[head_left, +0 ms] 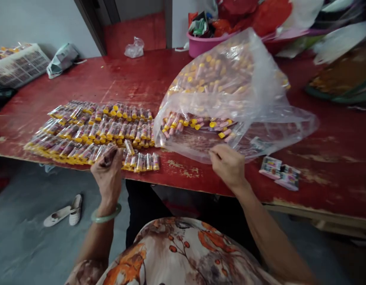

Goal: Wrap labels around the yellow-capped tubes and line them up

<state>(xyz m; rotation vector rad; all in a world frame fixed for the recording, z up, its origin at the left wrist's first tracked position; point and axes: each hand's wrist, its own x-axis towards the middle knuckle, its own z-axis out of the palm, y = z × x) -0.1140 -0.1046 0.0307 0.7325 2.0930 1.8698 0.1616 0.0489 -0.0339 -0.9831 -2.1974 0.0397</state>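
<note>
Rows of small clear tubes with yellow caps (111, 128) lie side by side on the red table, left of centre. My left hand (108, 170) is closed at their front edge, with something dark and shiny at its fingers that is too blurred to name. A large clear plastic bag (218, 83) of pink tubes with yellow ends lies right of the rows, its mouth toward me and some tubes showing there. My right hand (228, 164) is closed at the bag's front edge; whether it grips the film or a small item is hidden.
Two small flat packs (279, 173) lie at the right on the red table (325, 178). Behind the bag stands a pink basin (201, 46) of wrappers. A crumpled clear bag (134, 48) is at the back; a white patterned basket (21, 65) stands far left.
</note>
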